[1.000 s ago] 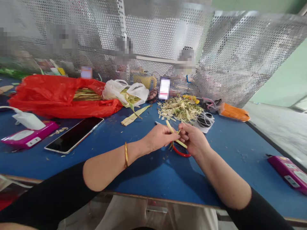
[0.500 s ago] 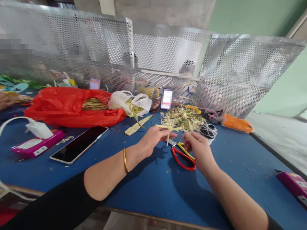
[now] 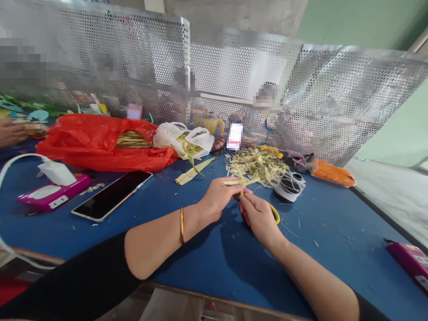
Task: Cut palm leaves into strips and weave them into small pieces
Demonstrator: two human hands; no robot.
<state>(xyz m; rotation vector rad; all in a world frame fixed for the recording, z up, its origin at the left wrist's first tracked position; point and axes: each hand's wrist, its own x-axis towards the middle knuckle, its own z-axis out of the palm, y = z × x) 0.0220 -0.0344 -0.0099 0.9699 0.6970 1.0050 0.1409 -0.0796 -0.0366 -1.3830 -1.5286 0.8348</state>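
A small cross of pale yellow-green husk strips [image 3: 245,182] is pinched in my left hand [image 3: 217,196], which wears a gold bangle [image 3: 182,225] on its wrist. My right hand [image 3: 262,216] has its fingertips closed on the cross's lower strip, close against the left fingers. Beneath the right hand lie scissors [image 3: 276,214]; only part of the yellow handle and a bit of red show, the rest is covered. To the right stands a spool of white thread [image 3: 290,187], loose strands trailing on the blue table [image 3: 200,263]. Behind the hands is a heap of husk scraps [image 3: 257,162].
Left of the hands lie a phone [image 3: 112,196], a purple power strip [image 3: 55,191], a red bag [image 3: 76,142] and a white bag [image 3: 183,138] of husks. An orange packet [image 3: 332,173] sits right. A perforated metal screen [image 3: 227,67] backs the table; another person's hand [image 3: 11,133] is far left.
My right hand has moved left and down from beside the cross to grip its lower strip, now covering most of the scissors. The left hand still holds the cross. The view has shifted slightly.
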